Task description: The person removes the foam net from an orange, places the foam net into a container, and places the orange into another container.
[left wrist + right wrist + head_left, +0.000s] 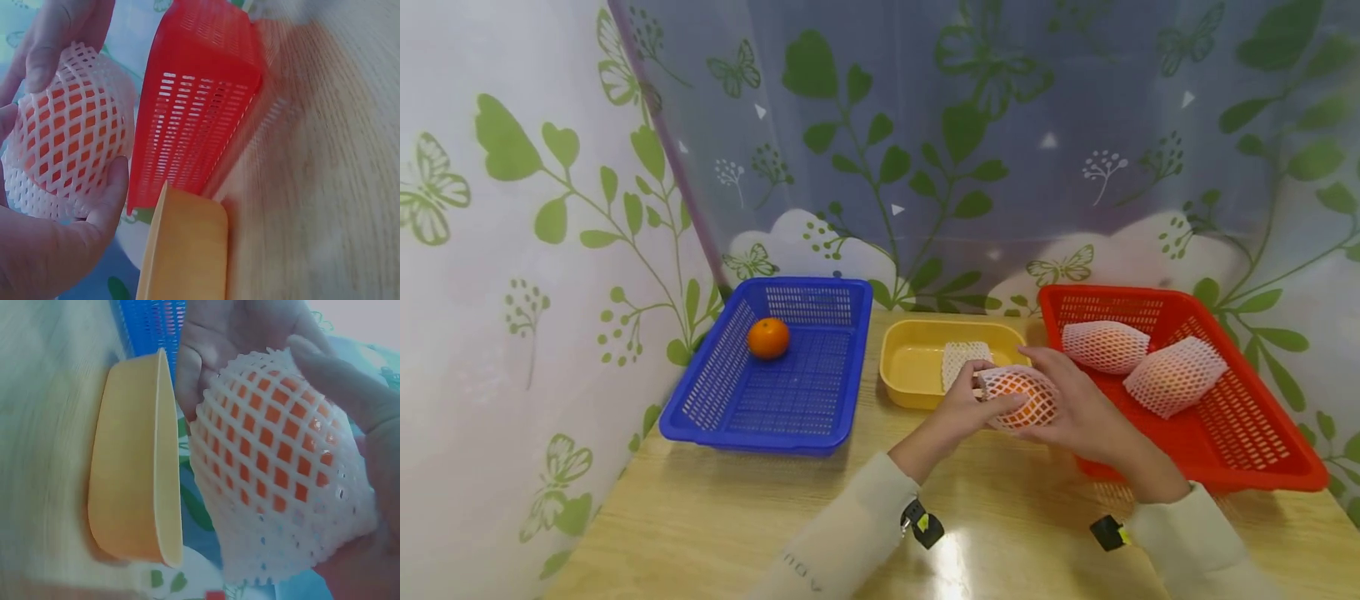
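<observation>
Both hands hold an orange (1019,403) that sits inside a white foam net sleeve (294,525), above the table in front of the yellow tray. My left hand (966,410) grips it from the left, thumb across the netting. From the right, my right hand (1078,408) grips the same netted orange, its thumb on the net in the right wrist view. The yellow tray (910,333) has another white foam net (958,358) lying in it, partly hidden by the left hand.
At the left stands a blue basket (842,367) with one bare orange (768,338) in it. A red basket (1247,433) at the right holds two netted fruits (1105,346). The wooden table (715,517) meets a patterned curtain behind.
</observation>
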`<action>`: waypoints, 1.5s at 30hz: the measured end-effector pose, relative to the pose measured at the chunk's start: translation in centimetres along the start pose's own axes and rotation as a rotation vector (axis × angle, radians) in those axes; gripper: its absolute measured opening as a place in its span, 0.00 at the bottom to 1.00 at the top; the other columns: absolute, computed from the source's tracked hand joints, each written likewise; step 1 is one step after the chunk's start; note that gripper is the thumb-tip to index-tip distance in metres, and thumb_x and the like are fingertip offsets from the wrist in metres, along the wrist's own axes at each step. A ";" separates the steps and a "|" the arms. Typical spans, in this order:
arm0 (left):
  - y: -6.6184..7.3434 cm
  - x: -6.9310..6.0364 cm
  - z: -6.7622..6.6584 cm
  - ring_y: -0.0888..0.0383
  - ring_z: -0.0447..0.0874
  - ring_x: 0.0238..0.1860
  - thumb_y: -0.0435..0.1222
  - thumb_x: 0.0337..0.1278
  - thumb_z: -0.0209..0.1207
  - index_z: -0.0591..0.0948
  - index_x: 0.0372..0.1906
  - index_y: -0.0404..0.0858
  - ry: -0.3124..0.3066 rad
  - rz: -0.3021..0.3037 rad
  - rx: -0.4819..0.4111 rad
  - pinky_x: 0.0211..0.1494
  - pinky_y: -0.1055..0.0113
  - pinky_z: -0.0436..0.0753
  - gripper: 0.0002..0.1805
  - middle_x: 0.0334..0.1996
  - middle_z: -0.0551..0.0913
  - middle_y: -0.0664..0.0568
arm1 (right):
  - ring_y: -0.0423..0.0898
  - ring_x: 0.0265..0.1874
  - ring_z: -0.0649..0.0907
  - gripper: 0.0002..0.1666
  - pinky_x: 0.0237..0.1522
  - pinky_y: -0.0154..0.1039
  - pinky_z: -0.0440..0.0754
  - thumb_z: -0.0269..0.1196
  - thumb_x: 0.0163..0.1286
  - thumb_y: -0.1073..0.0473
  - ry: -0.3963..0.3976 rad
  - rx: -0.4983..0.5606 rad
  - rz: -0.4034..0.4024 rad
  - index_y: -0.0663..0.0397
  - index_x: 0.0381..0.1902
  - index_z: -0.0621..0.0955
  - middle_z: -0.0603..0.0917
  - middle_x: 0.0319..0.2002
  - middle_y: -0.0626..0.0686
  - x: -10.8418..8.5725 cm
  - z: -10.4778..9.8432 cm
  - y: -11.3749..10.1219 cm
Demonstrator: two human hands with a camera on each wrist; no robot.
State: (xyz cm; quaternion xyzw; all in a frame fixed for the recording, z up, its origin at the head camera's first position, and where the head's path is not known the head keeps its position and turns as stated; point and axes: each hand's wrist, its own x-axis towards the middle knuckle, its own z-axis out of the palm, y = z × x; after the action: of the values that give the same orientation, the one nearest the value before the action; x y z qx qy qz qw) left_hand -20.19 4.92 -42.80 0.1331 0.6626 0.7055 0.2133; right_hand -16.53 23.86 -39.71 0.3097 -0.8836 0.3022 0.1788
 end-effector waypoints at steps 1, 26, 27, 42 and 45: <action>-0.1 0.0 -0.1 0.56 0.79 0.40 0.40 0.56 0.67 0.66 0.59 0.46 0.000 -0.008 -0.021 0.41 0.62 0.85 0.30 0.49 0.70 0.48 | 0.58 0.58 0.71 0.61 0.54 0.66 0.73 0.83 0.38 0.60 0.010 0.026 0.020 0.58 0.69 0.64 0.69 0.62 0.62 -0.1 0.2 -0.1; -2.1 -2.6 -4.4 0.58 0.76 0.52 0.48 0.55 0.68 0.58 0.69 0.42 -0.068 0.160 -0.357 0.54 0.65 0.80 0.42 0.61 0.69 0.46 | 0.54 0.54 0.78 0.29 0.47 0.26 0.78 0.63 0.69 0.61 0.171 0.614 0.688 0.70 0.63 0.70 0.77 0.57 0.65 -1.1 7.2 -3.5; -2.2 -2.7 -4.5 0.59 0.76 0.51 0.46 0.58 0.66 0.58 0.69 0.41 -0.062 0.159 -0.336 0.54 0.64 0.79 0.40 0.61 0.69 0.45 | 0.53 0.53 0.79 0.29 0.46 0.27 0.78 0.64 0.69 0.60 0.179 0.612 0.694 0.70 0.62 0.71 0.78 0.56 0.66 -1.0 7.3 -3.5; -2.7 -3.9 -6.8 0.45 0.72 0.61 0.40 0.66 0.59 0.68 0.57 0.28 0.026 0.165 0.098 0.61 0.60 0.75 0.24 0.61 0.72 0.38 | 0.56 0.53 0.80 0.37 0.50 0.39 0.82 0.68 0.64 0.58 0.066 0.564 0.597 0.67 0.67 0.69 0.78 0.57 0.66 -1.2 6.2 -2.0; -2.5 -4.2 -7.2 0.48 0.75 0.58 0.44 0.60 0.64 0.65 0.62 0.32 0.018 0.160 0.142 0.60 0.61 0.77 0.32 0.57 0.76 0.40 | 0.59 0.51 0.81 0.37 0.49 0.41 0.83 0.70 0.61 0.59 0.037 0.528 0.542 0.68 0.65 0.70 0.79 0.55 0.66 -1.1 5.9 -1.9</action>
State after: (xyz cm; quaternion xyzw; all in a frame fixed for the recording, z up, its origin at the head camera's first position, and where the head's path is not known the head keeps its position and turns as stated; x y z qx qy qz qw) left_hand -19.64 -3.31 -45.50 0.1941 0.7000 0.6727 0.1405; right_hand -15.19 19.34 -43.88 0.0946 -0.8218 0.5615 0.0223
